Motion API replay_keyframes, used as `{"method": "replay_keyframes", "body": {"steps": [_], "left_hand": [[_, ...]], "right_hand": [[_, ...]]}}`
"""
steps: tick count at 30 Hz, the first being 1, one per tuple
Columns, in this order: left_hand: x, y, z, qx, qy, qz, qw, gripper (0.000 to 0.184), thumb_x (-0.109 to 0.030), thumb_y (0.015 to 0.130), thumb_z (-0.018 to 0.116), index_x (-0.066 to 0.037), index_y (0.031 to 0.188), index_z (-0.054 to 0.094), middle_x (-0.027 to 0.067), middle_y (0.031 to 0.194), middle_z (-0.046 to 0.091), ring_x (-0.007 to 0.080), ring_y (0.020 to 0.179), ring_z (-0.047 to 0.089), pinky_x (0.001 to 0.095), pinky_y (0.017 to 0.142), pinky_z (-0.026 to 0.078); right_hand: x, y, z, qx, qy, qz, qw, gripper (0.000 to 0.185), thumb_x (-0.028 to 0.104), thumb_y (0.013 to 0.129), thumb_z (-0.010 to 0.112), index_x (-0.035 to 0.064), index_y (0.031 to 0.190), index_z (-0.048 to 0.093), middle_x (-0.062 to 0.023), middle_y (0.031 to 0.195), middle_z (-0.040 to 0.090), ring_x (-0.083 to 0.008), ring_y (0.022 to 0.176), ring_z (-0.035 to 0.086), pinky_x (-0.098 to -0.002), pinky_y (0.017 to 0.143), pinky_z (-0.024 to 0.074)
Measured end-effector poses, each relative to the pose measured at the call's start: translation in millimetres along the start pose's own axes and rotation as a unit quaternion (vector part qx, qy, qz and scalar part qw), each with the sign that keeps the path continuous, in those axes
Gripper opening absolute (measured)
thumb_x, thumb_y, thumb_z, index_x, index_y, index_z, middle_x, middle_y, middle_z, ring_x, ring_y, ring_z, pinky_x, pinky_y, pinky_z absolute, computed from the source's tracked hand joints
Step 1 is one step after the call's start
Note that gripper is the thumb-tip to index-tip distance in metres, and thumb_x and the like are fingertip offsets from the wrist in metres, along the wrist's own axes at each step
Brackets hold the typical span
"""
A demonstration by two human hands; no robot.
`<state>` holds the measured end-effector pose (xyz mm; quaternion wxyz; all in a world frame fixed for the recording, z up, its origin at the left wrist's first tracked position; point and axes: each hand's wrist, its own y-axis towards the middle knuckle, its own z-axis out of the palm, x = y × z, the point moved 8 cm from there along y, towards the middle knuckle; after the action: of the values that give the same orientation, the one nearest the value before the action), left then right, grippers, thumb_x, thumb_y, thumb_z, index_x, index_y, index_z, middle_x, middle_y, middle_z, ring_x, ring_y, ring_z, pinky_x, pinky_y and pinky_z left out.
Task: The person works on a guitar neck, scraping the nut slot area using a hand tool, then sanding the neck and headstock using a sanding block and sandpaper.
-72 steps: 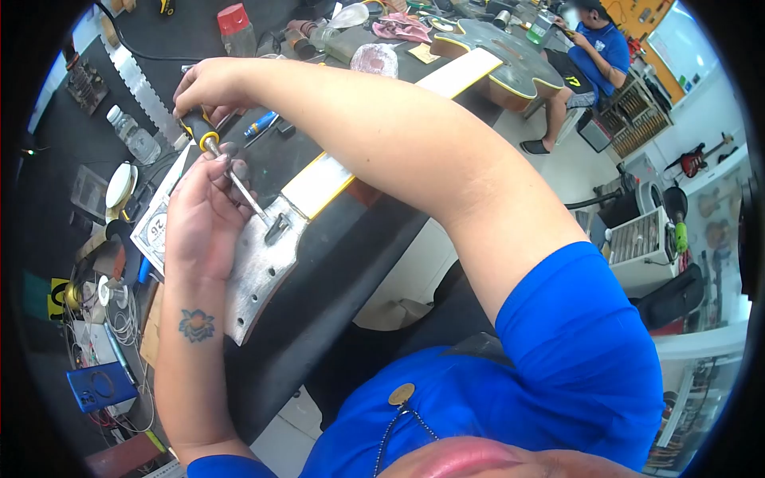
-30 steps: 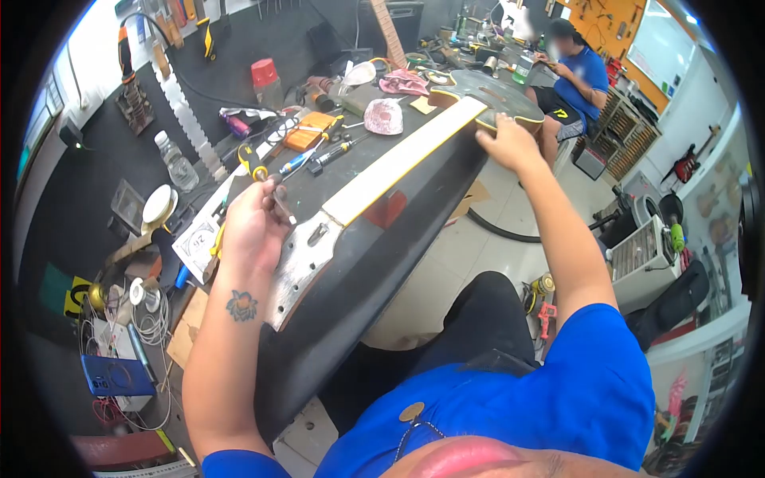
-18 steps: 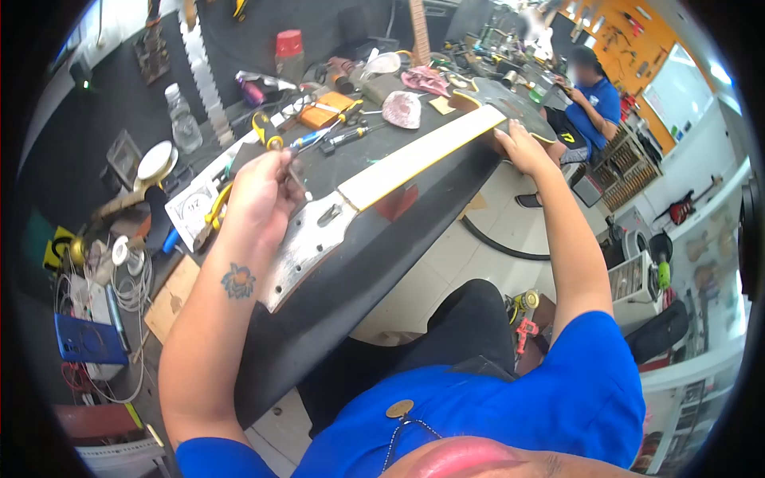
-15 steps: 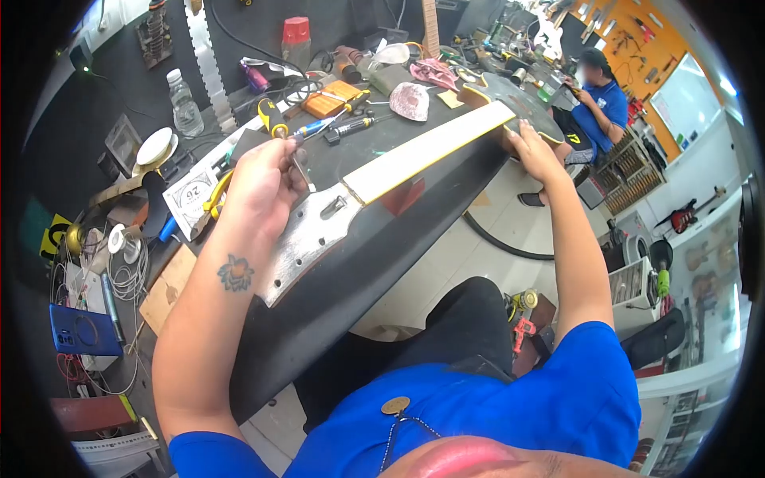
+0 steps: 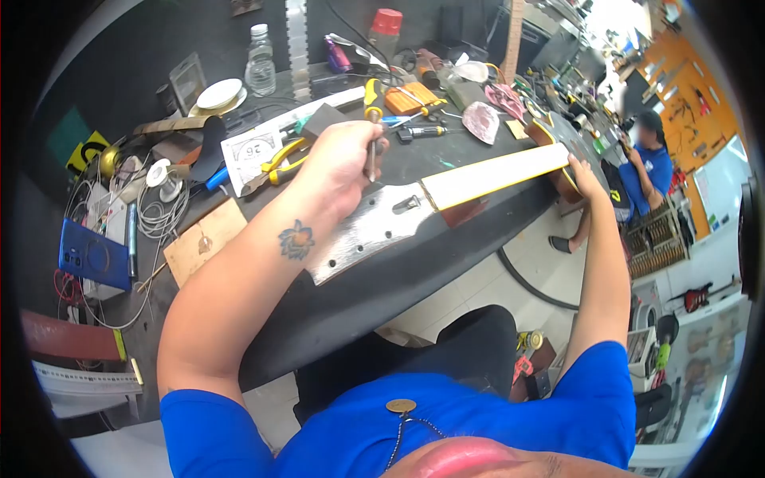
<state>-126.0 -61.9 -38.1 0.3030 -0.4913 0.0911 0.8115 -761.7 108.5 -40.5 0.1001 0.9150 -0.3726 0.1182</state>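
A guitar lies on the black bench, its silver-grey headstock toward me, drilled with several holes. The neck is covered by a pale strip with yellow edges. My left hand is closed around a yellow-and-black screwdriver, handle up. Its shaft points down beside the headstock's upper edge; whether the tip touches is unclear. At the neck's far end, by the guitar body, my right hand grips the neck, its fingers partly hidden.
Yellow-handled pliers, a printed banknote-like sheet, an orange block and a pinkish stone-like lump lie behind. Wire coils and a blue phone are at left. A co-worker sits at far right.
My view has swung, so the bench and guitar appear farther right and slightly lower. The screwdriver in my left hand now stands more upright. My right hand remains at the neck's far end.
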Motion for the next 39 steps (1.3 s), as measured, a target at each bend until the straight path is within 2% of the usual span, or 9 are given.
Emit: {"method": "replay_keyframes", "body": {"steps": [5,8,11,13,19,25,35,36,39], "left_hand": [[-2.8,-2.8,3.2,-0.002,-0.014,-0.009,1.000,0.011,-0.019,0.099,0.067,-0.009,0.103,0.070,-0.0026,0.084,0.063,0.0100,0.070,0.051,0.0301,0.069,0.043],[-1.7,-0.5,1.9,0.002,-0.021,-0.014,1.000,0.010,-0.019,0.098,0.068,-0.009,0.100,0.070,-0.0024,0.083,0.062,0.0097,0.070,0.050,0.0302,0.069,0.043],[-6.8,1.7,-3.1,0.012,-0.009,-0.033,0.999,0.012,-0.020,0.098,0.070,-0.008,0.099,0.071,-0.0020,0.082,0.061,0.0098,0.070,0.049,0.0309,0.069,0.042],[-11.9,11.9,-14.5,0.071,0.025,-0.061,0.995,0.015,-0.019,0.098,0.072,-0.005,0.104,0.073,-0.0012,0.081,0.060,0.0105,0.070,0.050,0.0308,0.069,0.043],[-42.5,20.9,-41.5,0.070,0.414,-0.011,0.907,0.040,-0.013,0.092,0.075,0.006,0.128,0.069,0.0082,0.096,0.072,0.0149,0.088,0.067,0.0326,0.079,0.054],[-63.5,3.9,-30.0,0.007,0.682,0.080,0.727,0.049,-0.003,0.084,0.077,0.003,0.131,0.067,0.0111,0.093,0.075,0.0177,0.077,0.071,0.0339,0.071,0.057],[-74.5,-16.7,-9.0,-0.001,0.771,0.149,0.619,0.047,-0.010,0.082,0.081,0.001,0.127,0.070,0.0181,0.102,0.078,0.0310,0.093,0.076,0.0413,0.082,0.059],[-78.7,-21.6,-4.8,-0.002,0.765,0.152,0.626,0.043,-0.013,0.084,0.080,0.001,0.124,0.071,0.0184,0.102,0.078,0.0344,0.094,0.076,0.0426,0.085,0.058],[-98.5,-37.3,19.4,0.006,0.735,0.226,0.639,0.039,-0.013,0.086,0.079,0.000,0.122,0.072,0.0185,0.100,0.078,0.0331,0.091,0.076,0.0418,0.084,0.058]], "right_hand": [[54.5,-69.5,-3.1,-0.047,-0.035,-0.063,0.996,0.102,0.070,0.106,0.038,-0.0185,0.156,0.033,-0.0419,0.162,0.032,-0.0493,0.156,0.029,-0.0512,0.129,0.0211],[113.8,-149.4,0.4,-0.158,-0.074,-0.048,0.984,0.090,0.062,0.108,0.042,-0.0141,0.156,0.038,-0.0323,0.164,0.038,-0.0428,0.157,0.032,-0.0519,0.129,0.0216],[150.2,-211.1,45.4,-0.244,0.095,-0.113,0.959,0.072,0.047,0.106,0.055,-0.0082,0.152,0.049,-0.0269,0.163,0.043,-0.0409,0.157,0.032,-0.0534,0.130,0.0179],[187.6,-237.6,95.1,-0.132,0.114,-0.071,0.982,0.053,0.033,0.102,0.062,-0.0001,0.144,0.061,-0.0183,0.159,0.053,-0.0375,0.154,0.039,-0.0572,0.129,0.0192],[216.4,-269.2,73.2,-0.175,0.149,-0.140,0.963,0.037,0.024,0.093,0.066,0.0106,0.127,0.071,-0.0057,0.146,0.066,-0.0313,0.144,0.051,-0.0599,0.125,0.0241],[215.5,-270.8,74.8,-0.188,0.162,-0.150,0.957,0.036,0.022,0.089,0.066,0.0113,0.123,0.073,-0.0050,0.144,0.066,-0.0311,0.142,0.052,-0.0589,0.125,0.0247],[211.3,-259.5,77.3,-0.145,0.148,-0.167,0.964,0.039,0.023,0.087,0.072,0.0104,0.123,0.073,-0.0073,0.142,0.068,-0.0314,0.141,0.053,-0.0566,0.125,0.0267],[214.6,-260.4,69.9,-0.116,0.193,-0.156,0.962,0.041,0.022,0.086,0.073,0.0050,0.124,0.072,-0.0157,0.137,0.069,-0.0364,0.133,0.059,-0.0513,0.118,0.0375],[213.0,-252.2,49.1,-0.087,0.337,-0.083,0.934,0.041,0.018,0.087,0.071,-0.0011,0.124,0.069,-0.0241,0.131,0.068,-0.0420,0.123,0.064,-0.0467,0.108,0.0468]]}}
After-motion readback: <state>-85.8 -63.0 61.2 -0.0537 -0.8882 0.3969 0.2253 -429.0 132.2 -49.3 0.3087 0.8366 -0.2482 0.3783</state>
